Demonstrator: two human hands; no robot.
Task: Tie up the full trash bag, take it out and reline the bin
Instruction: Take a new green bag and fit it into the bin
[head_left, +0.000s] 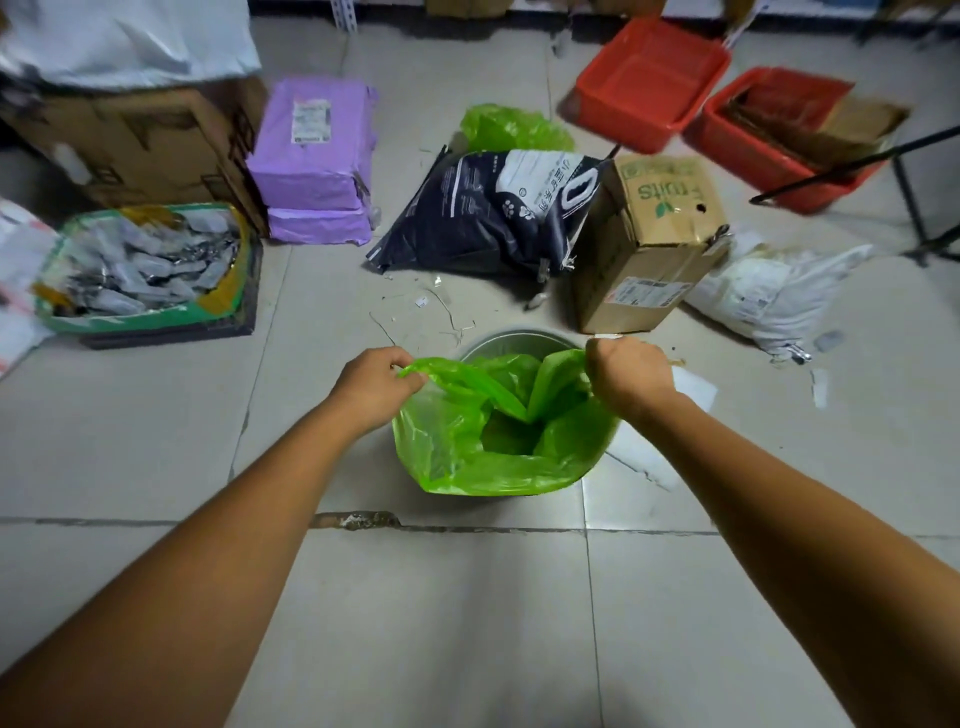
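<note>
Pinching green liner (467, 447) rim, left hand (376, 382), right hand (631, 376), mouth upward, seemingly over bin (511, 340)

A single wide-angle camera worn on the head looks forward and steeply down along both outstretched forearms, close above the left hand (378, 382) and right hand (631, 375). The tiled floor (441, 623) fills the lower frame, with boxes curving across the far edge.

A storeroom: tiled floor (156, 441) crowded with cardboard boxes (649, 244), wrapped purple parcels (311, 156) and red crates (649, 78).
</note>
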